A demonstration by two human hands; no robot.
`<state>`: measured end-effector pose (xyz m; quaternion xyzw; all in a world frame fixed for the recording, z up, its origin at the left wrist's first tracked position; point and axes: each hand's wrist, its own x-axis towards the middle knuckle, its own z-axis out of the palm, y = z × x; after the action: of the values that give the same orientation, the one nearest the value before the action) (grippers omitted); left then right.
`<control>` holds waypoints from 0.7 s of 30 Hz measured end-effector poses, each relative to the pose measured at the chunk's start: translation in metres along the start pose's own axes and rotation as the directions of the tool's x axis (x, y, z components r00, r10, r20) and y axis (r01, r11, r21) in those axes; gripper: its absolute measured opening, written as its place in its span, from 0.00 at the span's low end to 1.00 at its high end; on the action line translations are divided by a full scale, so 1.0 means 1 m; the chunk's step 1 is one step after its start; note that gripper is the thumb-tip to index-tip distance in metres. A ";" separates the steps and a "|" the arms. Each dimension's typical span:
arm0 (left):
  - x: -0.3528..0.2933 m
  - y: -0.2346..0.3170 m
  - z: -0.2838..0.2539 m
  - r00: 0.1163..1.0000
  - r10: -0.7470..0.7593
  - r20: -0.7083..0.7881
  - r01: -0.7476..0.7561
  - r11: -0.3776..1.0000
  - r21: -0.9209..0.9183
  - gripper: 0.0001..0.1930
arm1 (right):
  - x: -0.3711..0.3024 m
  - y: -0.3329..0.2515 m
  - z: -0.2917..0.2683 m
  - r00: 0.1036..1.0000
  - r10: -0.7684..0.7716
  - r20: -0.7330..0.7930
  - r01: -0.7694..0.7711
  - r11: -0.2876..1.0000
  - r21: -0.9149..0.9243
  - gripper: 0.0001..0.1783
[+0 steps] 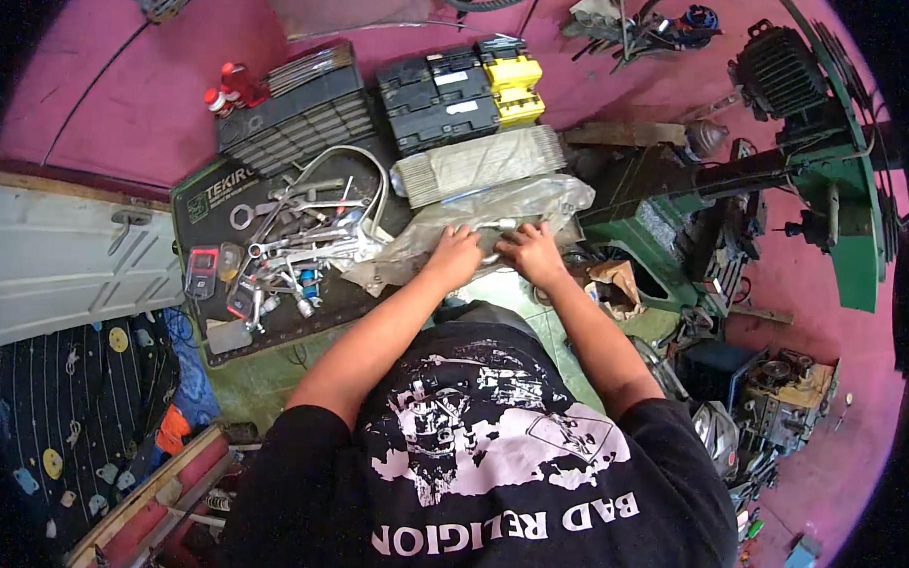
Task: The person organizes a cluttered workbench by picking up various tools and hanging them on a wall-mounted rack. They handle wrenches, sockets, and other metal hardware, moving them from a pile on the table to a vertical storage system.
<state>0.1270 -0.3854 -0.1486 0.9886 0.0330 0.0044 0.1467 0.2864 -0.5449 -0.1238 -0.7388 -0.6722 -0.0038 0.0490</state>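
Black shirt (515, 426) nearest, plastic bag (439, 217) beyond.
Its long axis slants away rightward; left hand (456, 255) and right hand (534, 255) curl at its near side, grip unclear.

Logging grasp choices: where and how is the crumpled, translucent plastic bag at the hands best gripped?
Probably by its near edge, coming from the wearer's side: the crumpled, translucent plastic bag looks limp, with loose folds to pinch, while the pale, ribbed block sits close behind it, crowding the far side.
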 end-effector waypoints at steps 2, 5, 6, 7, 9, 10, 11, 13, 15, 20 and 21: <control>0.002 0.007 0.006 0.999 -0.039 -0.018 0.040 0.997 0.064 0.07 | -0.001 0.006 0.012 1.000 -0.012 0.013 0.012 1.000 0.003 0.16; 0.006 0.012 0.014 0.994 -0.105 -0.026 0.107 0.988 0.115 0.07 | 0.002 0.012 0.018 1.000 -0.003 0.017 0.003 1.000 0.025 0.15; 0.007 0.014 0.016 0.992 -0.126 -0.026 0.128 0.984 0.124 0.08 | 0.003 0.015 0.020 1.000 -0.004 0.011 0.004 1.000 0.018 0.14; 0.009 0.015 0.018 0.988 -0.152 -0.017 0.153 0.980 0.128 0.08 | 0.003 0.016 0.022 1.000 -0.005 0.004 0.005 1.000 0.011 0.14; 0.012 0.018 0.027 0.980 -0.200 -0.001 0.198 0.971 0.133 0.08 | 0.002 0.017 0.027 1.000 -0.003 -0.007 0.003 1.000 -0.006 0.14; 0.011 0.019 0.031 0.979 -0.203 0.000 0.201 0.970 0.139 0.08 | 0.001 0.016 0.029 1.000 0.006 -0.012 -0.006 1.000 0.009 0.14; 0.011 0.020 0.031 0.978 -0.207 -0.002 0.205 0.968 0.148 0.08 | 0.001 0.016 0.032 1.000 0.013 -0.020 -0.012 1.000 0.022 0.14; 0.006 0.019 0.031 0.980 -0.199 -0.008 0.198 0.971 0.133 0.08 | 0.001 0.014 0.036 0.999 0.038 -0.009 -0.038 0.999 0.032 0.14; -0.003 0.017 0.017 0.984 -0.179 -0.020 0.180 0.980 0.088 0.09 | 0.004 0.011 0.036 0.997 0.067 0.027 -0.067 0.997 0.027 0.14; -0.047 0.006 -0.029 0.917 -0.310 -0.252 0.249 0.937 -0.245 0.12 | 0.013 -0.005 0.017 0.979 0.149 0.141 -0.155 0.987 0.033 0.16; -0.061 0.003 -0.037 0.880 -0.368 -0.301 0.284 0.915 -0.287 0.12 | 0.014 -0.009 0.019 0.979 0.152 0.138 -0.154 0.988 0.000 0.16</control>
<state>0.0655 -0.3811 -0.1121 0.9276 0.2248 0.1583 0.2528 0.2778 -0.5289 -0.1407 -0.7865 -0.6151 0.0545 0.0067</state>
